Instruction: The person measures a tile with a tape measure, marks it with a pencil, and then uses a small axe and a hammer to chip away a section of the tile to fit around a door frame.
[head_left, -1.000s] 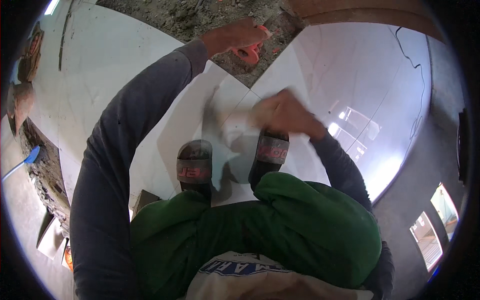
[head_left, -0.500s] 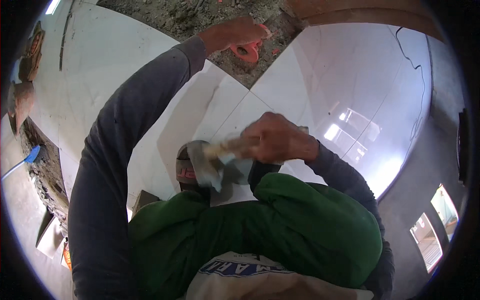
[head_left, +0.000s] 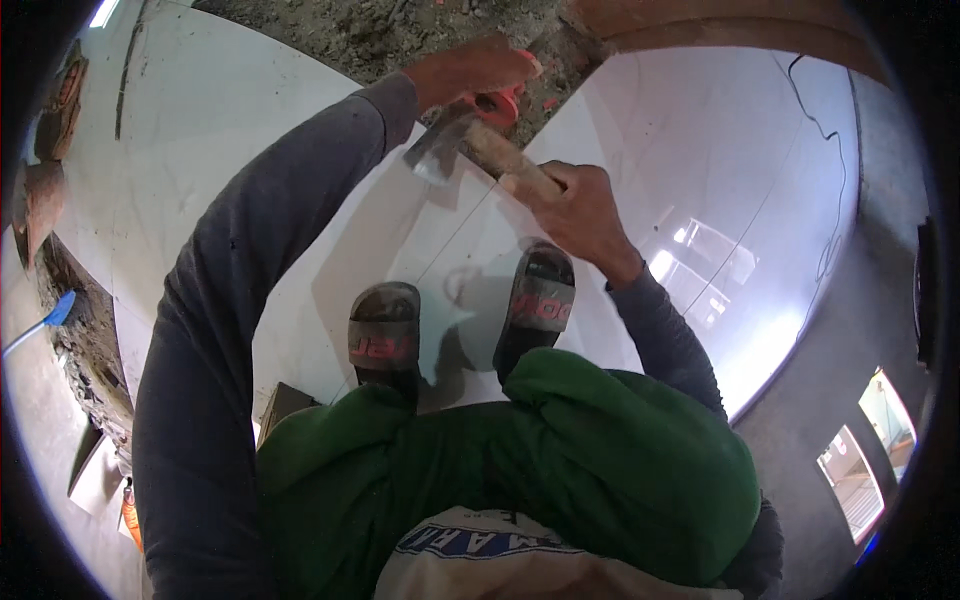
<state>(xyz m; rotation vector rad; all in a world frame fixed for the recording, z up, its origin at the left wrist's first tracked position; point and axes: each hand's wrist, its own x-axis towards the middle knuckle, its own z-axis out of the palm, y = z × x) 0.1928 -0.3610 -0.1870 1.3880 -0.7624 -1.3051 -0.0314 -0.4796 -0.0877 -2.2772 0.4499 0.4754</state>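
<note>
My left hand is closed on a red, ring-shaped piece with a dark hole, above the bare soil. Most of what it grips is hidden by the fingers. In my right hand is a hatchet, gripped by its thick wooden handle. Its grey metal head, a little blurred, is just below my left hand and close to the red piece. White glossy tiles lie beneath both hands.
My feet in dark sandals rest on the tiles. A brown wooden board borders the far right. A thin black cable runs along the right edge. Broken brown pieces and a blue-headed tool lie at the left.
My right hand has swung the hatchet up and forward, from above my sandals to the red piece. My left hand stays almost in place.
</note>
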